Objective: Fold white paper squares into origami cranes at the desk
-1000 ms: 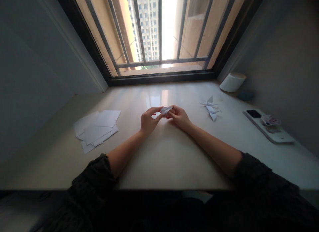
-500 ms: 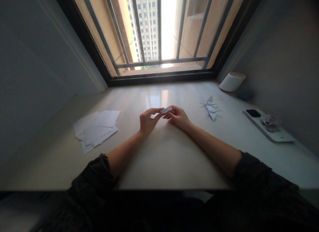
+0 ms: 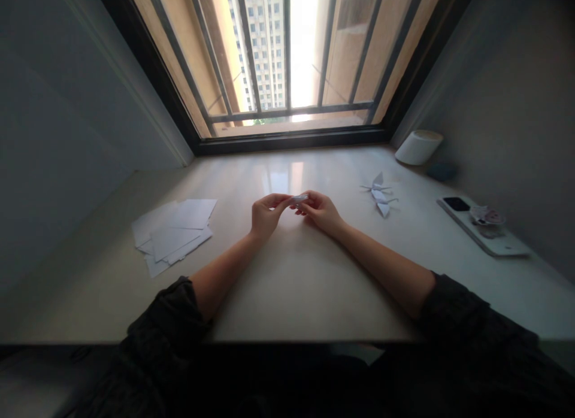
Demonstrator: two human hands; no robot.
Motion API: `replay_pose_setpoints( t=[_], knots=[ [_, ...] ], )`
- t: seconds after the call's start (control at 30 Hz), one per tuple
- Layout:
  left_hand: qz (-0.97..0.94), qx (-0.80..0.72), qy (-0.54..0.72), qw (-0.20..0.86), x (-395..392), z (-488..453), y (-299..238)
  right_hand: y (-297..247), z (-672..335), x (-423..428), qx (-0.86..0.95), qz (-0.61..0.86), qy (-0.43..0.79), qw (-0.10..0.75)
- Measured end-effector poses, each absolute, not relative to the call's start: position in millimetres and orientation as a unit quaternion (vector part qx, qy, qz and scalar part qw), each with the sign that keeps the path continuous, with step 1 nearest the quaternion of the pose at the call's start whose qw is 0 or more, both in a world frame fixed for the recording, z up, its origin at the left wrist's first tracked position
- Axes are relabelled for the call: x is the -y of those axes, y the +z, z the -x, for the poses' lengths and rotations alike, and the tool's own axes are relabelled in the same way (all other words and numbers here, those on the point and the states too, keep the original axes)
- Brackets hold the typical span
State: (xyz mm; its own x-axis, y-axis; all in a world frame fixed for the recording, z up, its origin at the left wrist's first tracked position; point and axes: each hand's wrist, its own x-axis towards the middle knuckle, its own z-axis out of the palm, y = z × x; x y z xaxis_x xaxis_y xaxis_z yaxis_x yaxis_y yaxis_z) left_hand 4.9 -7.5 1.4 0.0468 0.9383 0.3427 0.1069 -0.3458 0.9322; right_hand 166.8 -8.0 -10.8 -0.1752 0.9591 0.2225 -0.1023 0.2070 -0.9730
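Observation:
A small folded piece of paper (image 3: pixel 298 199), pale and narrow, is held between my two hands just above the white surface. My left hand (image 3: pixel 266 214) pinches its left end between thumb and fingers. At the right end, the fingers and thumb of my right hand (image 3: pixel 322 209) are closed on it. My fingers cover much of the paper, so its exact folds cannot be made out. Two folded paper cranes (image 3: pixel 381 196) lie close together to the right of my right hand.
Several loose white paper sheets (image 3: pixel 175 235) lie overlapping at the left. On the right are a phone (image 3: pixel 498 241) with a ring-like grip on its back and a white cylindrical object (image 3: pixel 418 147) by the wall. A barred window (image 3: pixel 291 144) rises behind the white counter (image 3: pixel 314 298).
The fingers of both hands have closed further over the folded paper, so less of it shows. My left hand has shifted very slightly; everything else stays put.

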Motion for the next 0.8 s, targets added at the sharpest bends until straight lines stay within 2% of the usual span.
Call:
replay_pose_setpoints(
  t=[0.17,0.43,0.8],
  knots=[
    [-0.565,-0.411,0.553,0.454,1.0,-4.3,-3.4,-13.0,-165.0,8.7,0.57,0.371,0.502,0.535],
    [-0.578,-0.416,0.492,0.501,-3.6,0.8,-4.0,-20.3,-169.6,3.5,0.587,0.376,0.454,0.555],
    [-0.629,-0.37,0.427,0.535,-11.4,-0.5,-11.2,-20.5,-171.3,2.4,0.649,0.38,0.398,0.525]
  ],
)
